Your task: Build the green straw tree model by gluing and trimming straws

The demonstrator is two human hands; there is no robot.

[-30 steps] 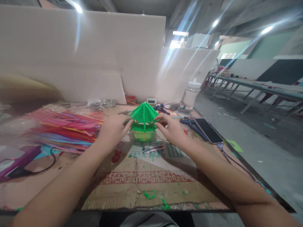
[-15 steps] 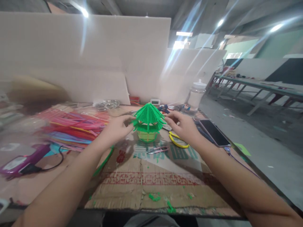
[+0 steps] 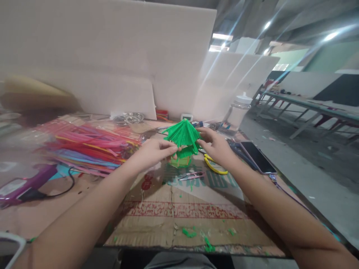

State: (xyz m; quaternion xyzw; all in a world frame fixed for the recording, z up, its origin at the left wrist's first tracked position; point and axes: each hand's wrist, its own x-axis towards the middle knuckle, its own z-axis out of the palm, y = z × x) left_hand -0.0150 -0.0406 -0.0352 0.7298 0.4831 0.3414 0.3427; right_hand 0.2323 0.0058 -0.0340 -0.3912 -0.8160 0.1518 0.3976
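A small green model of fuzzy pipe cleaners stands in front of me, with a pointed roof above a lower ring of eaves. Below the eaves shows a pale yellow-green, see-through base resting on the cardboard. With thumb and fingers pinched, my left hand grips the lower left edge of the model. Curved fingers of my right hand hold its right side; some fingertips are hidden behind the roof. Thread snips lie just in front, and yellow-handled pliers lie beneath my right hand.
Bundled coloured pipe cleaners and a purple glue gun lie at left. A phone with a cable and a clear bottle are at right. Green scraps dot the cardboard; a white board stands behind.
My left hand has moved inward to the model's front left edge and pinches it. The roof has turned and tilted a little. The camera view has shifted slightly.
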